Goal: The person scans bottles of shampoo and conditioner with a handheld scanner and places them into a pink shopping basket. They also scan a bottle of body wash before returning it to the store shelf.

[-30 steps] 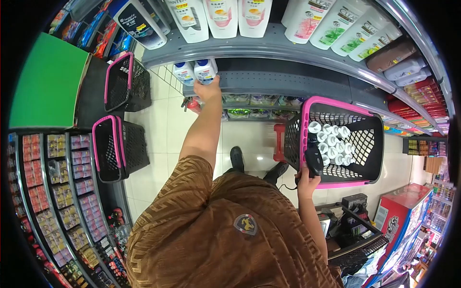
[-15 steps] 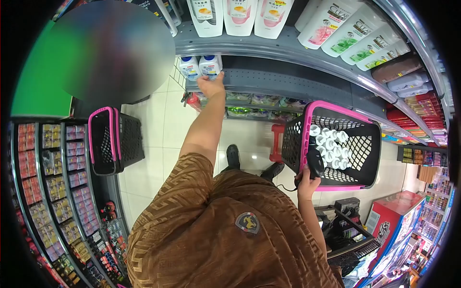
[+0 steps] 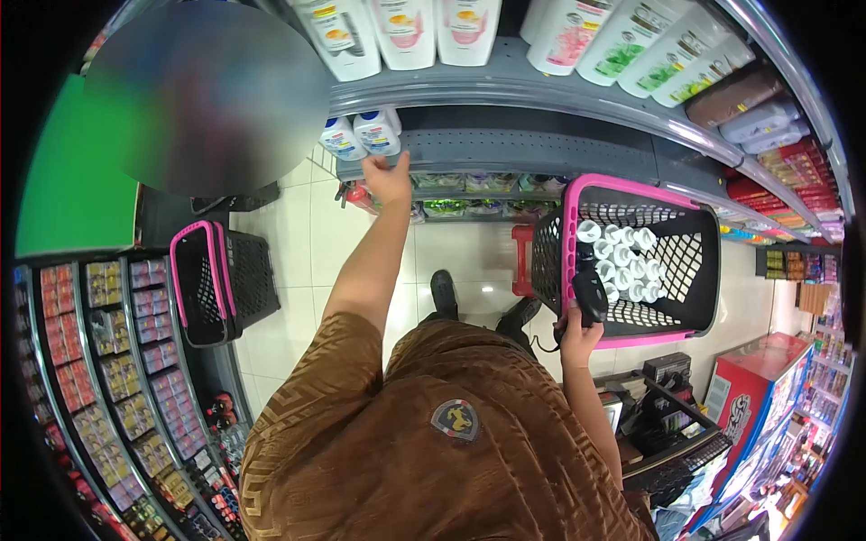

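Observation:
Two white bottles with blue caps (image 3: 376,134) stand at the left end of the lower shelf, with at least one more white container just behind. My left hand (image 3: 388,178) is at the shelf's front edge just below them, its fingers spread and nothing held. On the right, my right hand (image 3: 579,339) is closed around a black handheld object (image 3: 591,298) beside the pink rim of a black basket (image 3: 708,270). Many white bottles or tubes (image 3: 622,261) lie inside that basket, on its left side.
Large shampoo bottles (image 3: 403,34) line the upper shelf (image 3: 505,83). Stacked pink-rimmed baskets (image 3: 253,284) stand at the left near packed racks (image 3: 113,370). A red stand (image 3: 522,261) is on the floor, and a red-topped freezer (image 3: 762,365) is at lower right.
My left hand has come away from the bottles, with its fingers now apart below them. The head view has shifted slightly. My right hand keeps its hold on the black object.

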The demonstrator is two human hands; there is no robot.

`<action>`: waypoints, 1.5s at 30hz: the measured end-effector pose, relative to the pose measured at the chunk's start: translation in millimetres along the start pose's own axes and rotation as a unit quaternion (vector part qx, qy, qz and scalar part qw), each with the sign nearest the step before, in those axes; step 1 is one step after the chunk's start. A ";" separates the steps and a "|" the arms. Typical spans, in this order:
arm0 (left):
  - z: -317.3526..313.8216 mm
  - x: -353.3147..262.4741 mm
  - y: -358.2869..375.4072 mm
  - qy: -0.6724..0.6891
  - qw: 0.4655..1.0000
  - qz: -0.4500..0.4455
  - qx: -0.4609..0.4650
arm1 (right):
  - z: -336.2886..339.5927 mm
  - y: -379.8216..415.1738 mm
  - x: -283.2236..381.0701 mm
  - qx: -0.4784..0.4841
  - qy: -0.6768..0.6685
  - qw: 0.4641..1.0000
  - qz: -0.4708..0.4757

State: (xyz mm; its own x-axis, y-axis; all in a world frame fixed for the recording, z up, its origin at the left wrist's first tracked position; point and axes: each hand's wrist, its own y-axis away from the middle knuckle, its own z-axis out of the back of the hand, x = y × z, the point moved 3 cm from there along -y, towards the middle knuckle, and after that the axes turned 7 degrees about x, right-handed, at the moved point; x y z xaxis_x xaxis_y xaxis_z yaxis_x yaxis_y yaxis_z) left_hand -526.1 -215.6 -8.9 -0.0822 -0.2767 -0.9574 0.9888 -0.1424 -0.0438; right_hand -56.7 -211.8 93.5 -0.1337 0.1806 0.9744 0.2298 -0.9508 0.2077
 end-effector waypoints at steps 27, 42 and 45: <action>-225.0 -78.4 431.2 -0.375 0.461 -0.148 0.790 | 293.5 -86.0 -6.0 -0.005 -0.108 0.984 -0.139; -215.5 -5.0 482.8 -0.501 0.362 -0.079 0.782 | 303.3 -92.7 -14.4 0.017 -0.167 0.959 -0.227; -212.1 5.4 475.6 -0.493 0.359 -0.094 0.787 | 301.9 -95.6 -12.3 0.026 -0.150 0.965 -0.215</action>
State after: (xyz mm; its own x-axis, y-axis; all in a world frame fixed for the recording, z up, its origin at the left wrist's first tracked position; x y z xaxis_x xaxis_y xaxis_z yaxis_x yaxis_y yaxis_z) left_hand -29.9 -83.2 -95.4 -0.9006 -0.2131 -0.3788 -0.2759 -0.3932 0.8771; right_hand 214.1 -47.2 87.5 0.0557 0.6283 0.7759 0.2639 -0.7588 0.5955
